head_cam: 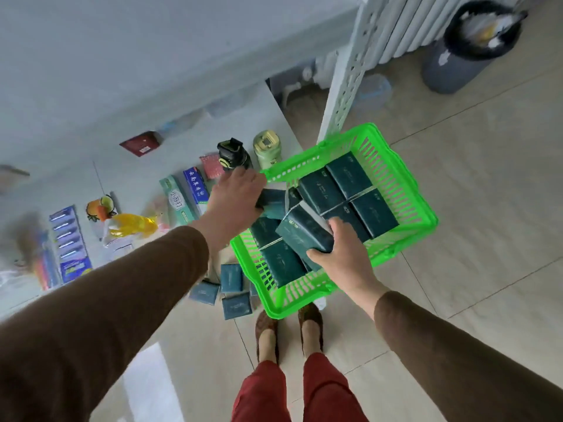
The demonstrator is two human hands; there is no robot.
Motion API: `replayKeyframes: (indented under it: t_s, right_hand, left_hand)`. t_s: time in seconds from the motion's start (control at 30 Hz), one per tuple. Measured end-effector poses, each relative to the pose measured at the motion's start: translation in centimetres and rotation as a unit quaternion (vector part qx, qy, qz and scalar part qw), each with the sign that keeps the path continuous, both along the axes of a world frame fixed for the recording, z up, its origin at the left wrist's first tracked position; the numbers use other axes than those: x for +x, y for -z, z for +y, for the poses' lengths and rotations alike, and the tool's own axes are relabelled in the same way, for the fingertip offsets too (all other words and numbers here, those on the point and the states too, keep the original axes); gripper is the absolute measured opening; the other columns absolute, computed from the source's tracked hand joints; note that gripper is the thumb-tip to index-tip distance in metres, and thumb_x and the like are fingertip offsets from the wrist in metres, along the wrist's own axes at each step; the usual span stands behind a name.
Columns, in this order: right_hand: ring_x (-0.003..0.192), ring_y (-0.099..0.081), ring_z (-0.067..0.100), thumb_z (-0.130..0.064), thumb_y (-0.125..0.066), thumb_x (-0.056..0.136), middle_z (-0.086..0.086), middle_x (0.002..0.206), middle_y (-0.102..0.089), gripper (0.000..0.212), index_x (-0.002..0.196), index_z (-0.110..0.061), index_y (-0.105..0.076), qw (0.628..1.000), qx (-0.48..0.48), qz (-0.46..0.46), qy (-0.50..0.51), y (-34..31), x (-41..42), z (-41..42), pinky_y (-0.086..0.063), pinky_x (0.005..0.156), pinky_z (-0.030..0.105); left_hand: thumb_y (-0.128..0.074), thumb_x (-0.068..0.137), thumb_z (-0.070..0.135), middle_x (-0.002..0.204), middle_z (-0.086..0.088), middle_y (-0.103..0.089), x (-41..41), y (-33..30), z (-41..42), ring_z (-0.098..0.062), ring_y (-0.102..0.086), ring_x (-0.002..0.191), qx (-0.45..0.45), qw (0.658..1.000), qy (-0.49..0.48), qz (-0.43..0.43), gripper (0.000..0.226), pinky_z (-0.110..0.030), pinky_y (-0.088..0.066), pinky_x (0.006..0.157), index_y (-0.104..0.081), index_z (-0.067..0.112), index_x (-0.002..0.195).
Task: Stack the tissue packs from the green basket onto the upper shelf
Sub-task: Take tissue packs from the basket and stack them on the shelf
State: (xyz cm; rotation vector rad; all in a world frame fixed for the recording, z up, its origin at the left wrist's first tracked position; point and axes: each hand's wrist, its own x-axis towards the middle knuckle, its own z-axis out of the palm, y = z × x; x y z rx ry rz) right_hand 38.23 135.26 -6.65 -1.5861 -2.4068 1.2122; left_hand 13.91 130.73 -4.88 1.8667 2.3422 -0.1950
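A bright green basket (405,190) sits at the shelf's corner, filled with several dark green tissue packs (350,175). My right hand (344,254) grips one pack (304,233) lifted and tilted above the others in the basket. My left hand (234,199) reaches over the basket's left rim and holds another dark pack (274,201) there. The pale upper shelf (91,86) spreads across the left and top of the view. Several more packs (232,278) lie lower down, left of the basket and partly hidden by my left arm.
On a shelf to the left stand toothpaste boxes (185,196), a black bottle (234,153), a pale green bottle (266,146), a red box (141,143) and toothbrush packs (71,242). A white perforated upright (347,74) rises behind the basket. A grey bin (463,56) stands on the tiled floor.
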Motion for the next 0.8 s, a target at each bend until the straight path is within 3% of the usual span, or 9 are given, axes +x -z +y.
replayKeyframes:
  t_s: [0.17, 0.3, 0.4, 0.5, 0.63, 0.8]
  right_hand:
    - [0.098, -0.059, 0.014, -0.028, -0.082, 0.077, -0.004, 0.114, -0.054, 0.061, 0.127, -0.022, -0.047, 0.985, 0.045, 0.123, -0.109, -11.7, -4.1, -1.8, -0.047, 0.082, 0.025]
    - [0.091, -0.053, -0.001, -0.026, -0.083, 0.077, -0.011, 0.108, -0.057, 0.064, 0.128, -0.03, -0.044, 0.961, 0.058, 0.213, -0.166, -19.6, -11.3, -6.3, -0.037, 0.074, 0.003]
    - [0.1, -0.054, -0.002, -0.026, -0.082, 0.078, -0.014, 0.11, -0.057, 0.063, 0.128, -0.033, -0.045, 0.944, 0.029, 0.271, -0.188, -23.7, -18.1, -11.1, -0.042, 0.081, 0.01]
    - [0.104, -0.053, -0.006, -0.025, -0.08, 0.081, -0.02, 0.116, -0.056, 0.059, 0.128, -0.032, -0.045, 0.928, 0.006, 0.309, -0.206, -26.4, -25.8, -17.2, -0.047, 0.083, 0.019]
    - [0.102, -0.054, -0.006, -0.022, -0.078, 0.083, -0.014, 0.116, -0.058, 0.05, 0.123, -0.026, -0.049, 0.913, -0.02, 0.345, -0.218, -27.9, -35.3, -24.9, -0.043, 0.076, 0.005]
    - [0.102, -0.057, -0.004, -0.018, -0.078, 0.084, -0.011, 0.112, -0.06, 0.041, 0.113, -0.026, -0.049, 0.904, -0.052, 0.364, -0.218, -28.1, -44.2, -30.9, -0.044, 0.077, 0.002]
  left_hand:
    - [-0.073, 0.073, 0.029, 0.112, -0.007, -0.062, -4.4, -12.0, -9.6, -0.032, -0.051, 0.109, 0.114, 0.979, -0.156, -0.056, 0.05, -0.043, -0.044, 0.085, -0.059, 0.015, 0.118]
    - [-0.079, 0.072, 0.033, 0.106, -0.004, -0.065, -8.8, -19.4, -20.4, -0.03, -0.054, 0.102, 0.168, 0.95, -0.253, -0.072, 0.053, -0.041, -0.046, 0.077, -0.056, 0.019, 0.119]
    - [-0.08, 0.072, 0.035, 0.101, -0.002, -0.065, -12.9, -23.3, -28.9, -0.028, -0.056, 0.097, 0.215, 0.924, -0.309, -0.069, 0.054, -0.035, -0.041, 0.07, -0.056, 0.023, 0.118]
    - [-0.08, 0.073, 0.035, 0.101, 0.0, -0.065, -18.3, -26.5, -37.0, -0.027, -0.055, 0.098, 0.236, 0.906, -0.348, -0.051, 0.053, -0.036, -0.043, 0.071, -0.056, 0.024, 0.12]
    - [-0.079, 0.073, 0.038, 0.104, -0.004, -0.067, -26.2, -29.7, -45.8, -0.029, -0.049, 0.108, 0.24, 0.904, -0.351, 0.045, 0.055, -0.042, -0.037, 0.083, -0.056, 0.023, 0.121]
    - [-0.08, 0.075, 0.036, 0.109, -0.002, -0.067, -34.9, -30.7, -52.1, -0.026, -0.048, 0.11, 0.228, 0.903, -0.356, 0.072, 0.053, -0.042, -0.039, 0.086, -0.055, 0.022, 0.12]
